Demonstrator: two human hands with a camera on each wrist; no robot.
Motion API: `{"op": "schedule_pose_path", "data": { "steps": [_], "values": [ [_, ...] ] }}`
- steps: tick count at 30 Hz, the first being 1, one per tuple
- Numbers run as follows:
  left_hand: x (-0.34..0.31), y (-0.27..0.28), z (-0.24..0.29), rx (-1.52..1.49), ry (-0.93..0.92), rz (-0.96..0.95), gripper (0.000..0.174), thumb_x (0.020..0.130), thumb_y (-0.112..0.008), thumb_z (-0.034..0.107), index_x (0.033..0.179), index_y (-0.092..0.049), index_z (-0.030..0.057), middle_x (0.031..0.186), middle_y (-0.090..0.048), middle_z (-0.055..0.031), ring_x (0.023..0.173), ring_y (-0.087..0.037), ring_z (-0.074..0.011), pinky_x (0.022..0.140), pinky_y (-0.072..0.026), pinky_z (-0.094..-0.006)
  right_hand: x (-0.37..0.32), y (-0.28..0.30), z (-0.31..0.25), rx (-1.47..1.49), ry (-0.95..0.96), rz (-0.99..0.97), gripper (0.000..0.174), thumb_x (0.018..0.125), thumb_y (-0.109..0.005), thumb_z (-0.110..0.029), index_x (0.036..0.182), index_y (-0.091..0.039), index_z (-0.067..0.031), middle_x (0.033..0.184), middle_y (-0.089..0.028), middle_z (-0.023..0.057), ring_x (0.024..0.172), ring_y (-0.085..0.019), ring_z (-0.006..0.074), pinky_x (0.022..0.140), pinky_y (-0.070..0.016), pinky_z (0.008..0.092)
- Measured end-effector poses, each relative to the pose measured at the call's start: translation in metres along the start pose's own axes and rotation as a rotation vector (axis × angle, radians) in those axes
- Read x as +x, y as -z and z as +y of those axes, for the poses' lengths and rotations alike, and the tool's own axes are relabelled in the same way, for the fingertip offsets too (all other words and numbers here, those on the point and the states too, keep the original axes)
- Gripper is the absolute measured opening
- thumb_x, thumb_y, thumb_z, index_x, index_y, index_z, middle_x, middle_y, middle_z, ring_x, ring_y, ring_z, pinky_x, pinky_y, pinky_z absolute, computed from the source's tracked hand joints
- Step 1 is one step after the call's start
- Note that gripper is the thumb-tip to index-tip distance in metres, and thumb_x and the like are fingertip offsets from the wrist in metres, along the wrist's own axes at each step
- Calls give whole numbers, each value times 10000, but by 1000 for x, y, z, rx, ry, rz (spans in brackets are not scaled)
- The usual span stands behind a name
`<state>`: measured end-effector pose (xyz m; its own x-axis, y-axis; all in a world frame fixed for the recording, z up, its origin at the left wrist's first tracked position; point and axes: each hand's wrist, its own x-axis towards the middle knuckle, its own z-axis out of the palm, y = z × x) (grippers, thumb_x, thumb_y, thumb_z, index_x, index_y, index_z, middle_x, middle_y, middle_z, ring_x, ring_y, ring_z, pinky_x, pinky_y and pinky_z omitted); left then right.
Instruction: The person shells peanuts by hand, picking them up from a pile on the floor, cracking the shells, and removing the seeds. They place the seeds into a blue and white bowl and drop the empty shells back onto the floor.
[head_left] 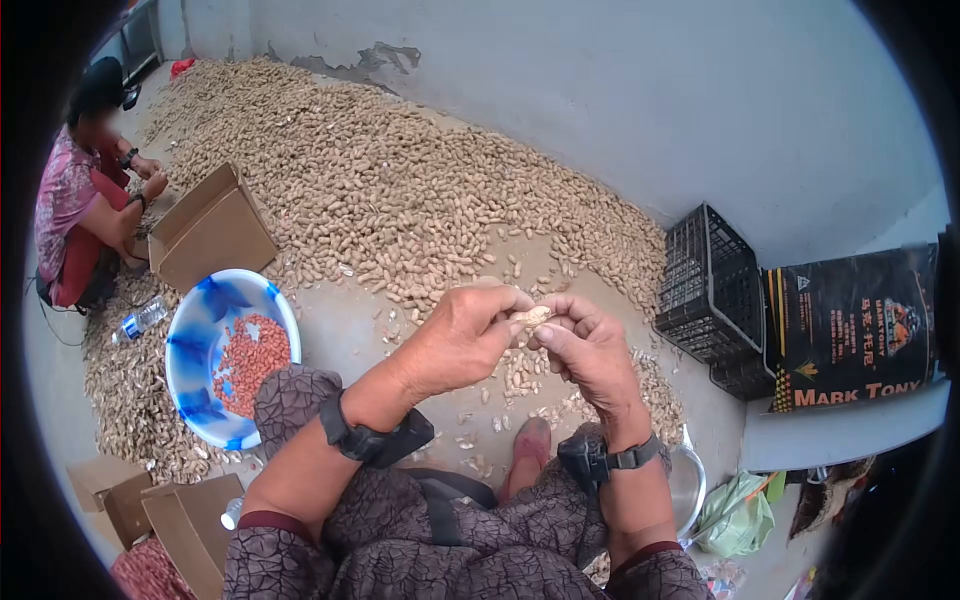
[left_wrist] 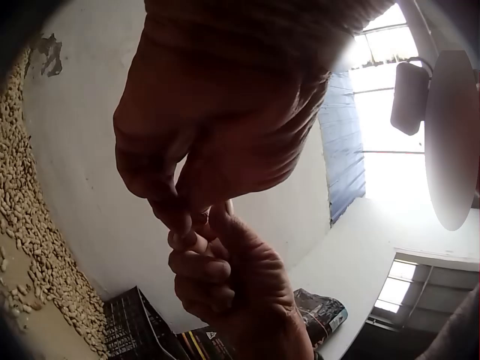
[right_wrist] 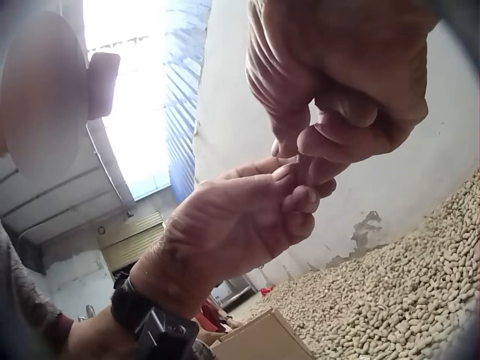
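Note:
In the head view, my left hand (head_left: 455,335) and right hand (head_left: 600,355) meet over the floor in front of my lap. Between their thumbs and fingertips they pinch a pale peanut shell (head_left: 535,316). Fingers mostly cover that shell in both wrist views, where the left hand (left_wrist: 210,112) and right hand (right_wrist: 352,82) loom close to their cameras. Loose unshelled peanuts (head_left: 525,375) lie below the hands. To the left, a blue-and-white basin (head_left: 183,370) holds reddish shelled peanuts (head_left: 250,362).
A large peanut heap (head_left: 400,190) spreads along the wall. Another person (head_left: 85,200) squats at left near a cardboard box (head_left: 215,230) and a plastic bottle (head_left: 143,318). At right stand black crates (head_left: 710,290), a black sack (head_left: 850,330), a metal bowl (head_left: 686,490) and a green bag (head_left: 738,515).

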<state>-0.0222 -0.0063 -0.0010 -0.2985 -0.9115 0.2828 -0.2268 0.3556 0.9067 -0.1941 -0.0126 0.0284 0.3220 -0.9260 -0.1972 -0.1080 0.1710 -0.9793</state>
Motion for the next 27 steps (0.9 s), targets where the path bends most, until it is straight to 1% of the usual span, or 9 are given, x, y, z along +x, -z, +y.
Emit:
{"op": "schedule_pose_path", "data": {
  "steps": [4,6,7,9,11,12,16,25,27],
  "values": [
    [6,-10,-2,-7,-10,31,156,749,-527,6,896,-572,-22,677,-552,-67,584,-519,-78,494,-396,-228,10,-6,7,23,51,80,130,772,-603,-73,870,-568,6,687,-590,21,547,-498,26,462,-381,149],
    [10,-6,4,1,125,-4,145,737,-536,9,875,-570,-20,629,-548,-60,539,-495,-71,465,-387,-231,14,-8,10,3,101,90,131,768,-605,-63,869,-564,10,690,-592,26,557,-505,28,472,-387,149],
    [12,-6,3,-2,123,-5,145,737,-536,9,875,-570,-20,629,-548,-60,539,-495,-71,465,-387,-231,16,-7,10,-14,151,91,133,763,-607,-54,867,-560,14,693,-594,31,567,-512,30,482,-393,149],
    [14,-5,-1,69,62,12,119,737,-536,1,847,-567,-35,583,-539,-36,512,-480,-60,438,-376,-226,17,-7,9,13,136,79,134,758,-611,-50,863,-557,15,692,-595,34,555,-511,30,467,-392,147],
    [15,-4,-8,-20,98,3,111,740,-539,2,839,-567,-42,585,-542,-31,526,-492,-58,445,-386,-220,20,-4,7,40,131,70,136,754,-616,-46,858,-553,15,691,-597,37,543,-510,29,453,-390,145],
    [15,-3,-10,-112,139,-6,104,743,-542,2,831,-566,-49,587,-545,-26,540,-504,-55,452,-396,-213,21,0,5,68,67,33,144,755,-620,-59,859,-551,13,681,-595,34,525,-503,27,431,-381,139],
    [17,5,-3,-97,204,-69,96,753,-542,5,824,-564,-56,621,-565,-32,570,-541,-65,475,-425,-207,25,2,8,153,-27,-22,146,758,-630,-96,836,-556,3,648,-586,24,477,-484,19,372,-349,125],
    [19,14,9,-311,269,-190,103,771,-592,66,816,-573,-25,662,-584,-43,541,-575,-89,444,-441,-195,19,2,8,189,60,-15,102,772,-619,-107,769,-570,-18,589,-547,0,448,-462,20,360,-343,136],
    [19,13,10,-453,306,-172,84,770,-593,70,748,-558,-3,626,-564,-44,527,-577,-96,430,-436,-199,18,2,9,230,86,-12,93,775,-614,-103,764,-571,-22,578,-537,-5,441,-453,19,355,-340,140]
  ]
}}
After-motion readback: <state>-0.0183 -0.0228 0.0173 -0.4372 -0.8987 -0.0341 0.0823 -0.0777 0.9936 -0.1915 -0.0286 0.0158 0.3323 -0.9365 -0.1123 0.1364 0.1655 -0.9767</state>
